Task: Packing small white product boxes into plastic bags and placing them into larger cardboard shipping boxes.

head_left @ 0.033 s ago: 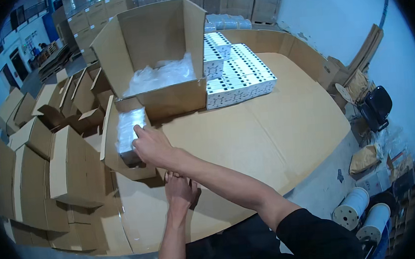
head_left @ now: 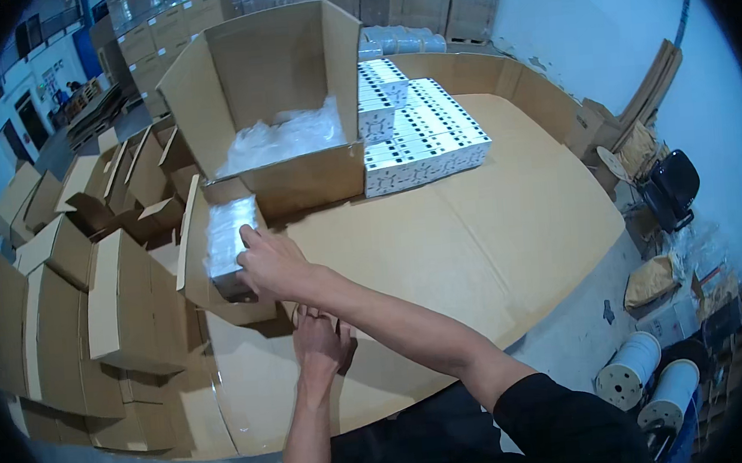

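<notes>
Right fingers bend onto clear-wrapped pack, grip unclear; pack sits in open carton, long axis running near to far; right forearm slants leftward over surface; left hand lower, curled, hold hidden

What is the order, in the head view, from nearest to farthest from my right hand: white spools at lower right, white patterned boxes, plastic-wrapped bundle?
1. Plastic-wrapped bundle: at your right hand.
2. White patterned boxes: ahead, right.
3. White spools: lower right.
</notes>
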Tool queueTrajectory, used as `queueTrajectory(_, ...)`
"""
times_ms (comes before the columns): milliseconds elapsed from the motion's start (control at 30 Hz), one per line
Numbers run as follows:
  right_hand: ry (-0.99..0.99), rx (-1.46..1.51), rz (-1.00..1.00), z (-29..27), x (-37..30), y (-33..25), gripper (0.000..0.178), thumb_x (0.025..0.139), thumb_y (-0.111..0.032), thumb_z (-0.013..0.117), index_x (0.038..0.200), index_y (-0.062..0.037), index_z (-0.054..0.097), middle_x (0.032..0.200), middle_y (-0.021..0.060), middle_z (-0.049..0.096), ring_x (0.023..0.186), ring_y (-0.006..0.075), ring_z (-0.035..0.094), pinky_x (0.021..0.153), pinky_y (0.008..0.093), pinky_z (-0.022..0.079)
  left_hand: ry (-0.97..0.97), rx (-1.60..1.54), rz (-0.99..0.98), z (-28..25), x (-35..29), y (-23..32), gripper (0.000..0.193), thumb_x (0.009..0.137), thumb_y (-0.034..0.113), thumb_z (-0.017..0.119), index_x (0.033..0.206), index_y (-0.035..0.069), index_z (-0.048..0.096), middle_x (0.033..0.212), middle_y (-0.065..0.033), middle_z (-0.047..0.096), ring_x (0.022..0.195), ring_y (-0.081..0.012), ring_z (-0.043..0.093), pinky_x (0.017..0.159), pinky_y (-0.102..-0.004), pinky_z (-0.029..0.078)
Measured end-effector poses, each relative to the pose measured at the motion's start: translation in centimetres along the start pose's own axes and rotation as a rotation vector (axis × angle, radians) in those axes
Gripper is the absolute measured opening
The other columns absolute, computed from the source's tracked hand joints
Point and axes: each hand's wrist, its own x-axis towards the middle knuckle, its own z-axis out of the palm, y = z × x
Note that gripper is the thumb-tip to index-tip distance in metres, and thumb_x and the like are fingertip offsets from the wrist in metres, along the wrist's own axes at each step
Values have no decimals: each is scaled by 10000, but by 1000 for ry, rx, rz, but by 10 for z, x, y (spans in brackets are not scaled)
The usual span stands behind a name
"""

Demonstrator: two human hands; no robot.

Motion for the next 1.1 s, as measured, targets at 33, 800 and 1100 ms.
queueTrajectory(33,15,-5,8,-3,-7,6,223,850,-142,694,1039,-26,720,1126,213,583,1007,371,646,878,499,544,-3,5,16,1,-3,2,441,858,210,676,1236,-10,624,1291,-242,589,1287,-422,486,1132,-491,356)
queueTrajectory(800,524,-18,586,-172,2,371,711,866,-62,649,1521,-189,403,1305,265,496,1213,440,548,1035,479,475,235,-53,83,7,111,3,282,869,97,649,1140,18,657,1277,-157,624,1285,-363,513,1127,-486,364)
queueTrajectory(1100,606,-89,570,-165,25,386,604,807,-7,710,1348,-166,494,1273,183,471,1127,433,601,937,491,537,261,-49,47,8,132,-6,224,867,66,644,1083,11,674,1239,-157,647,1248,-356,543,1097,-472,404)
